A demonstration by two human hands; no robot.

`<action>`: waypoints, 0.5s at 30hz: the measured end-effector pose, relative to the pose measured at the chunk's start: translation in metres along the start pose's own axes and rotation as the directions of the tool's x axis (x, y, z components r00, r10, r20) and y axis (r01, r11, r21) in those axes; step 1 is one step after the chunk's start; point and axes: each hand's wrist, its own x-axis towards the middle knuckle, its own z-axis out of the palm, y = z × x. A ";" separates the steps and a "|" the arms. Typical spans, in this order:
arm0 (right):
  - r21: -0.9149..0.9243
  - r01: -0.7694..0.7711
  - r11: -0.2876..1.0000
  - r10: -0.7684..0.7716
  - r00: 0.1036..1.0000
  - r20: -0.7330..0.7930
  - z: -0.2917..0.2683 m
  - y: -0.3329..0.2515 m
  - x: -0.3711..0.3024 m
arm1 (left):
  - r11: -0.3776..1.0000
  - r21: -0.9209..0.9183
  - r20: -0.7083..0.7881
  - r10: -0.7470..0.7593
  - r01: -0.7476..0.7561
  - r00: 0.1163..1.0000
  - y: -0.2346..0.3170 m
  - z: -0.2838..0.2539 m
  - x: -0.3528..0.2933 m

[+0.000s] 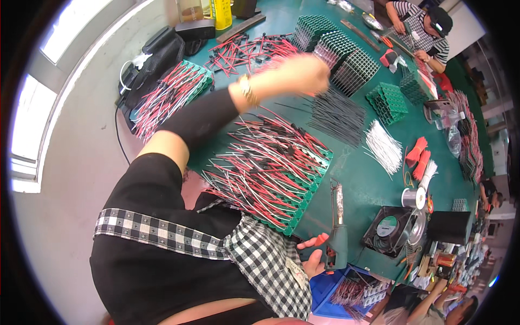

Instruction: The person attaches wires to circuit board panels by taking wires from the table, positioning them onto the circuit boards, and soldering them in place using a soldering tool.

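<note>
My left hand [303,75], blurred by motion, is curled closed over the table, with a gold bracelet or watch on its wrist. Its fingertips are hidden, beside a bundle of thin black wires [339,116] and loose red-and-black wires [276,46]. In front of me, a green perforated rack [304,208] is packed with red, white and black wires. Low at the table's edge, my right hand [313,254] has its thumb and finger apart. Its fingertips are next to the teal handle of a soldering iron [337,246], whose metal barrel points away from me.
White wires [383,146], red bundles [417,157], a solder spool [413,198] and a black fan [387,230] stand to the right. Green racks [387,103] sit farther back. A blue bin [325,292] is below the table edge. A co-worker [422,32] sits across the table.
</note>
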 end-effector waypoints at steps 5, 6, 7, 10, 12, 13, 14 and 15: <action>0.074 0.006 0.997 -0.004 1.000 -0.021 -0.001 0.006 0.001 | 0.899 0.430 -0.123 -0.033 0.083 0.992 -0.128 0.008 0.068; 0.059 0.020 0.998 -0.018 0.999 -0.031 -0.002 0.010 0.001 | 0.847 0.529 -0.061 -0.026 0.054 0.998 -0.136 0.007 0.069; 0.059 0.028 0.998 -0.026 0.999 -0.037 -0.002 0.014 0.000 | 0.847 0.530 -0.062 -0.017 0.047 0.998 -0.143 0.005 0.070; 0.092 0.083 0.992 -0.070 0.988 -0.135 0.003 0.022 -0.001 | 0.803 0.595 -0.050 0.015 0.018 0.999 -0.155 -0.004 0.073; 0.133 0.095 0.987 -0.078 0.989 -0.127 0.006 0.022 0.001 | 0.858 0.513 -0.042 0.067 -0.036 0.997 -0.158 -0.018 0.070; 0.130 0.100 0.986 -0.084 0.988 -0.128 0.007 0.023 0.001 | 0.857 0.513 -0.046 0.071 -0.038 0.996 -0.165 -0.023 0.069; 0.138 0.141 0.980 -0.118 0.980 -0.160 0.009 0.024 0.000 | 0.920 0.389 -0.115 0.106 -0.054 0.988 -0.172 -0.028 0.070; 0.148 0.182 0.972 -0.153 0.970 -0.190 0.010 0.025 0.000 | 0.962 0.261 -0.188 0.131 -0.079 0.973 -0.178 -0.034 0.067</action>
